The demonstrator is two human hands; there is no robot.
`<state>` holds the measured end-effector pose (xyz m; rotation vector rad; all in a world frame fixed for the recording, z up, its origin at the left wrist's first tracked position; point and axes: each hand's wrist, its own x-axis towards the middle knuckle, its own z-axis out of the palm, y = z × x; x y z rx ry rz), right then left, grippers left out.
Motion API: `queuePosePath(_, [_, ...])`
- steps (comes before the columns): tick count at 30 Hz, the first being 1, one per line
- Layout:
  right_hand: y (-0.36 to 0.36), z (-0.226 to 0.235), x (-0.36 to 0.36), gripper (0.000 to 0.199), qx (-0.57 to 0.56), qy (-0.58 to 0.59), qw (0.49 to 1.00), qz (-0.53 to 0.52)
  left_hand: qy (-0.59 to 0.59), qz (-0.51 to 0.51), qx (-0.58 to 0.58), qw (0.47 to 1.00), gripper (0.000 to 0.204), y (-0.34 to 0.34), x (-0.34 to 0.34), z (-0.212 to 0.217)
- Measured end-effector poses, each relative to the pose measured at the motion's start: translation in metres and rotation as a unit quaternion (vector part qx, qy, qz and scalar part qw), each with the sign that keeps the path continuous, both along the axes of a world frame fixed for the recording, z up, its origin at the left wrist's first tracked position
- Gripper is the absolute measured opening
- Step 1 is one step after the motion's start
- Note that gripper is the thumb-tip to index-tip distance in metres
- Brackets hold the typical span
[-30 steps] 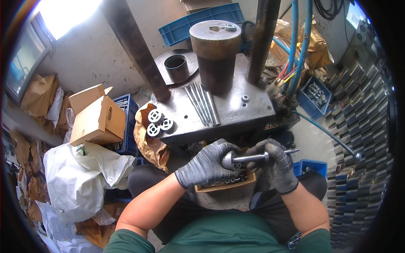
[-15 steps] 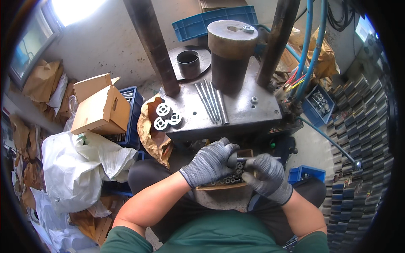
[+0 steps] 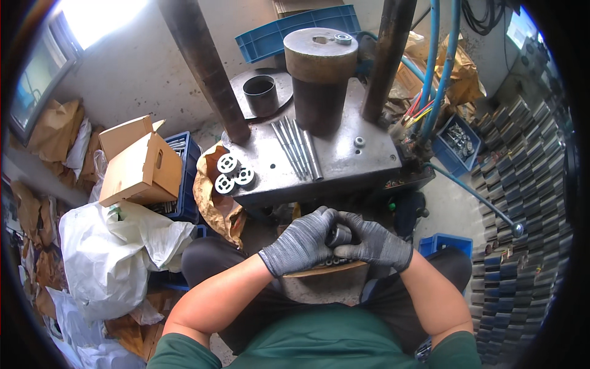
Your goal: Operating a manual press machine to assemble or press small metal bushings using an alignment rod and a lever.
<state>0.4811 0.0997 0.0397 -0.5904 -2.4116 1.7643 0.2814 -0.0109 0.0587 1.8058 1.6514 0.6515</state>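
Note:
My left hand (image 3: 299,244) and my right hand (image 3: 380,244), both in grey knit gloves, meet in front of the press bed. Their fingers close round a dark metal cylindrical part (image 3: 340,235), one hand on each side, with its round end toward me. The fingers cover much of it. Right beneath them is a cardboard box (image 3: 326,271) with small metal rings inside, largely hidden by my gloves. On the steel press bed (image 3: 344,169) lie several metal rods (image 3: 294,147) side by side, and slotted metal discs (image 3: 227,164) sit at its left corner.
A thick steel cylinder (image 3: 321,67) with a bearing (image 3: 343,39) on top stands between two columns, beside a black sleeve (image 3: 260,96). Left are a cardboard carton (image 3: 138,167) and a white sack (image 3: 104,258). Stacked metal pieces (image 3: 516,246) line the right side; a blue crate (image 3: 456,146) holds hardware.
My right hand has moved up and left to meet my left hand on the part. The thin shaft seen sticking out to the right is no longer visible. The view has shifted slightly.

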Motion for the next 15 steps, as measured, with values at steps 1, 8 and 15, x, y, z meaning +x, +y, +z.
queuePosePath(1, [0.0,-0.001,0.001,0.09,-0.039,-0.029,0.999,-0.001,-0.033,-0.013,-0.032,0.999,0.068,-0.001,-0.001,0.002])
queuePosePath(8, [-0.007,0.007,0.005,0.089,-0.046,-0.013,0.997,-0.062,-0.371,-0.004,-0.182,0.911,0.063,-0.001,-0.016,-0.003])
queuePosePath(15, [-0.013,0.011,-0.001,0.061,0.18,-0.054,0.975,-0.119,-0.303,0.074,-0.039,0.949,0.056,0.001,0.005,-0.018])
